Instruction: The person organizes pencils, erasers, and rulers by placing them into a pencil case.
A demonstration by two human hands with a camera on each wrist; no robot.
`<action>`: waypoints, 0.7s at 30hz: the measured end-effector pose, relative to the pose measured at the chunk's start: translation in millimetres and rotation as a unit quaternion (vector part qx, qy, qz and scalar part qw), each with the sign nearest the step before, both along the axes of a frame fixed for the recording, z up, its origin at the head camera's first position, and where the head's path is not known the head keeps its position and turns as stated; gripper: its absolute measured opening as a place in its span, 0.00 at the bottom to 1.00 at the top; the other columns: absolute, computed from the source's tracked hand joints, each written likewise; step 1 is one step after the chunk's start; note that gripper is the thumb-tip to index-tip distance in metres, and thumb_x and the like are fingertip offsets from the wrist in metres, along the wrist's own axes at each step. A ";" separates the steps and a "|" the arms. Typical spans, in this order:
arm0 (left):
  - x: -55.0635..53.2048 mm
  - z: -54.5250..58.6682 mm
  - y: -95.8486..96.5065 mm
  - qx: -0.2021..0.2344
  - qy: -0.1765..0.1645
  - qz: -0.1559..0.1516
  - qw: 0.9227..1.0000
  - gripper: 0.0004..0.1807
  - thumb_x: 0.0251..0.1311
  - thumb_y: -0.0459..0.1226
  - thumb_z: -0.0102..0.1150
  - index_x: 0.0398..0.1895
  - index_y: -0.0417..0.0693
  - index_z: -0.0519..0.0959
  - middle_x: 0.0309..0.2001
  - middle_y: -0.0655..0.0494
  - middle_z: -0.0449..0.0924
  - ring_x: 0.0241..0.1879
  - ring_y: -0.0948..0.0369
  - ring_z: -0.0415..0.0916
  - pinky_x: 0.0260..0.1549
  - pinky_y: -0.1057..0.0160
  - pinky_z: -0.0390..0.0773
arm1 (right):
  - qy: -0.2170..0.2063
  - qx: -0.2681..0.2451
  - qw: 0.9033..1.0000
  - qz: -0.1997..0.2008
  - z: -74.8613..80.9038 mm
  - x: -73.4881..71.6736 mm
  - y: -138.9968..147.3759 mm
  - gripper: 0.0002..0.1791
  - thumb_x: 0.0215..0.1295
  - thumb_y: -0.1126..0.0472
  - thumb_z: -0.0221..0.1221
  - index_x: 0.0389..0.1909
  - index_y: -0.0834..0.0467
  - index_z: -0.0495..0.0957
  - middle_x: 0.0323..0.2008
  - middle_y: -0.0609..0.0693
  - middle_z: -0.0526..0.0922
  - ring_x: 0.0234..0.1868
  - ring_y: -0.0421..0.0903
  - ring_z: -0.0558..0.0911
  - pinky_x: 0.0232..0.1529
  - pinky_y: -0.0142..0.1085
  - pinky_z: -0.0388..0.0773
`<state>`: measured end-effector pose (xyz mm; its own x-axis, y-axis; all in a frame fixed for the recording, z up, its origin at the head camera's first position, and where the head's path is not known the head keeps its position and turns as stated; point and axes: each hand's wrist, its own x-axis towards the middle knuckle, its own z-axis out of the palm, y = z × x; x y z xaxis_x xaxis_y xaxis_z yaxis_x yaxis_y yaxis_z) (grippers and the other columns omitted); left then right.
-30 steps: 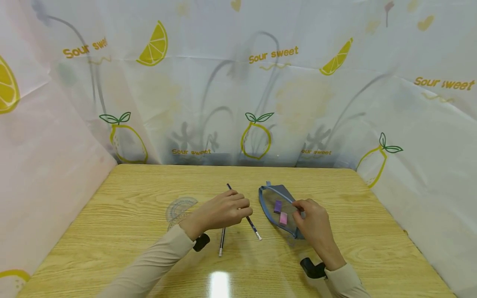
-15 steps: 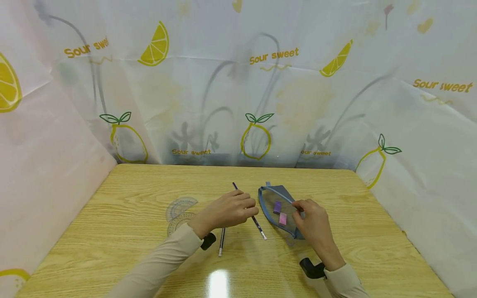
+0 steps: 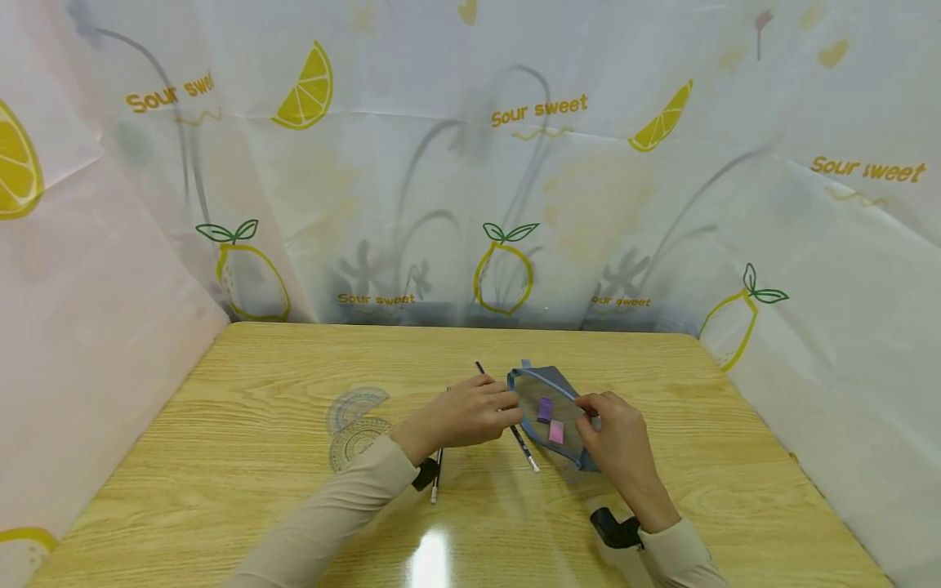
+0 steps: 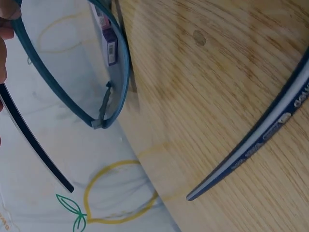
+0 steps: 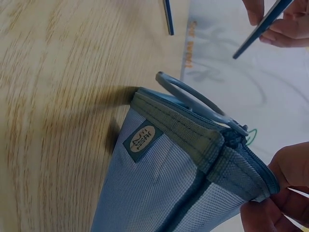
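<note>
My left hand (image 3: 470, 415) grips a dark blue pencil (image 3: 525, 449) with a white eraser end, holding it slanted above the table beside the pouch's left rim. My right hand (image 3: 621, 433) pinches the right rim of a blue-grey mesh zip pouch (image 3: 560, 380), whose mouth is spread wide. Inside show a small purple block (image 3: 545, 410) and a small pink block (image 3: 556, 431); a barcode is visible on the purple block (image 4: 109, 47) in the left wrist view. A sewn label (image 5: 141, 139) marks the pouch's side. Under my left wrist lies a second pencil (image 3: 436, 482), partly covered.
Two clear protractors, one farther back (image 3: 358, 407) and one nearer (image 3: 356, 445), lie left of my left hand on the wooden table (image 3: 257, 457). A white sheet (image 3: 412, 188) printed with lemons stands behind and along the sides.
My left hand has moved right with the pencil, up to the pouch's left rim. More of the nearer protractor shows. The right hand and pouch have stayed almost still.
</note>
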<state>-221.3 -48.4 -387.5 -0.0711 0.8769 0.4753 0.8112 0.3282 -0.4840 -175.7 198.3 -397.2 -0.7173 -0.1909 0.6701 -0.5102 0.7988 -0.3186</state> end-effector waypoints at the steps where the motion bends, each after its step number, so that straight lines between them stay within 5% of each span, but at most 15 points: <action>1: -0.4 -0.6 2.1 0.001 0.004 -0.004 1.000 0.07 0.57 0.30 0.60 0.32 0.52 0.76 0.34 0.61 0.76 0.35 0.64 0.73 0.40 0.65 0.74 | 0.000 0.001 1.000 -0.001 0.0 0.0 0.1 0.11 0.46 0.80 0.63 0.30 0.65 0.84 0.27 0.55 0.83 0.27 0.49 0.82 0.21 0.36 0.74; 10: -3.0 -9.5 18.4 0.010 0.050 -0.035 0.998 0.06 0.56 0.32 0.59 0.32 0.53 0.75 0.34 0.63 0.74 0.32 0.65 0.70 0.35 0.68 0.71 | 0.001 0.005 1.000 -0.002 0.4 0.0 0.5 0.11 0.46 0.80 0.64 0.30 0.65 0.84 0.27 0.55 0.82 0.27 0.48 0.82 0.23 0.39 0.77; 21: -2.2 -17.0 30.0 0.001 0.056 -0.052 0.997 0.07 0.56 0.34 0.60 0.36 0.54 0.77 0.36 0.63 0.77 0.35 0.66 0.73 0.37 0.68 0.71 | -0.004 0.000 1.000 -0.002 -1.8 -0.6 0.9 0.11 0.45 0.80 0.65 0.30 0.64 0.84 0.27 0.54 0.82 0.26 0.48 0.81 0.18 0.33 0.70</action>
<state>-223.5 -18.3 -404.6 0.0742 0.8759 0.4767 0.7816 0.2457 -0.5733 -176.4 199.2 -399.1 -0.7238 -0.1881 0.6638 -0.5045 0.8006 -0.3233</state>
